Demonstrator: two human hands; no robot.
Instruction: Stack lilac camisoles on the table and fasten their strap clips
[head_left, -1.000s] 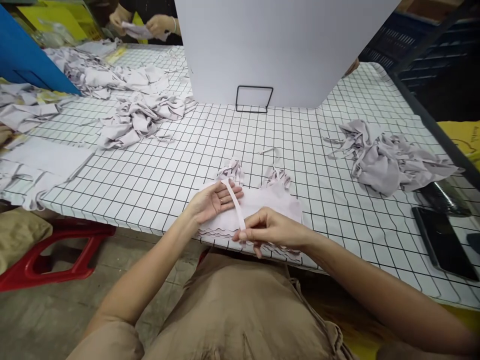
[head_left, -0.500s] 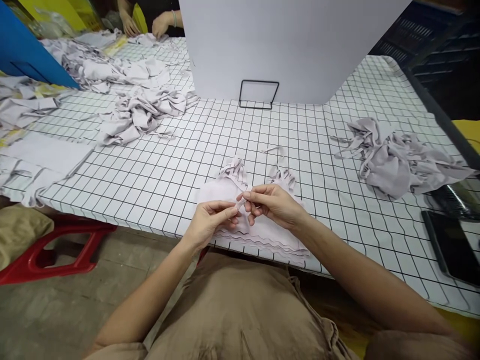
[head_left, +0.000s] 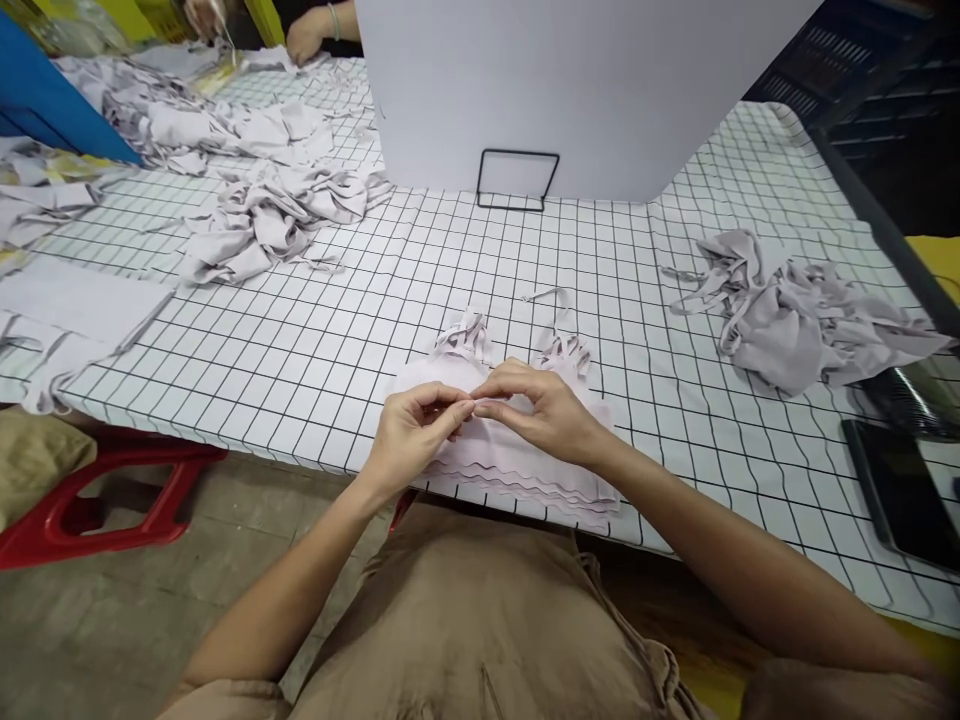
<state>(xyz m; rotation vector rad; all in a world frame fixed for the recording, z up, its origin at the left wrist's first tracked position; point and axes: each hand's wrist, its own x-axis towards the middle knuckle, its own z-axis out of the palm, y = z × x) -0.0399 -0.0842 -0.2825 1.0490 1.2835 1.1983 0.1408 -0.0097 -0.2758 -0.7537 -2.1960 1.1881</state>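
A neat stack of pale lilac garments lies at the near edge of the grid-patterned table, straps bunched at its far side. My left hand and my right hand meet fingertip to fingertip over the stack. Both are closed in a pinch on a folded-up strap of the top garment, which is mostly hidden between the fingers.
Loose heaps of the same lilac garments lie at the right and at the far left. A white board on a wire stand rises behind. A dark phone rests at the right edge. Another person's hands work at the far side. A red stool stands below left.
A second ago my right hand held the strap stretched out toward me. Since then it brought the strap's end up to my left hand, and both now pinch it together.
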